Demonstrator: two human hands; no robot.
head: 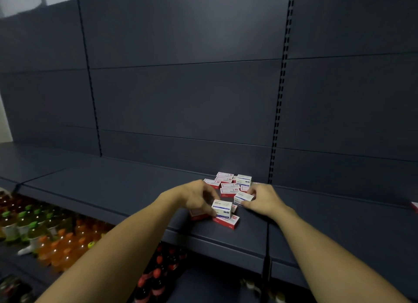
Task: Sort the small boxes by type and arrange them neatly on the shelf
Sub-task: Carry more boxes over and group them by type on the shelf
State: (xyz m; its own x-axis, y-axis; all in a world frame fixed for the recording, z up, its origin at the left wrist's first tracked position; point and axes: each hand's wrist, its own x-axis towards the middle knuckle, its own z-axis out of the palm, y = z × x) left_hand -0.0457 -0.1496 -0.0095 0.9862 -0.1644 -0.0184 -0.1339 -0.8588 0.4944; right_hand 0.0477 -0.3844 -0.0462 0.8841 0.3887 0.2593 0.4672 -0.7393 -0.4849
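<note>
A loose heap of small boxes lies on the dark shelf point(126, 189). Several are red-and-white point(229, 190); others are blue-and-white, one of which point(243, 180) sits on top at the back. My left hand point(196, 198) grips a blue-and-white box point(222, 209) just above a red-and-white box point(226, 221) near the shelf's front. My right hand point(264, 201) pinches another blue-and-white box point(243, 197) at the right side of the heap. A further red-and-white box point(199, 214) lies partly hidden under my left hand.
The dark back panel point(181, 94) rises behind the shelf, with slotted uprights point(279, 112) to the right. Below the shelf at left stand bottles with green and orange caps point(45, 235); red-capped bottles point(158, 278) stand lower middle. A red item point(415, 206) shows at the right edge.
</note>
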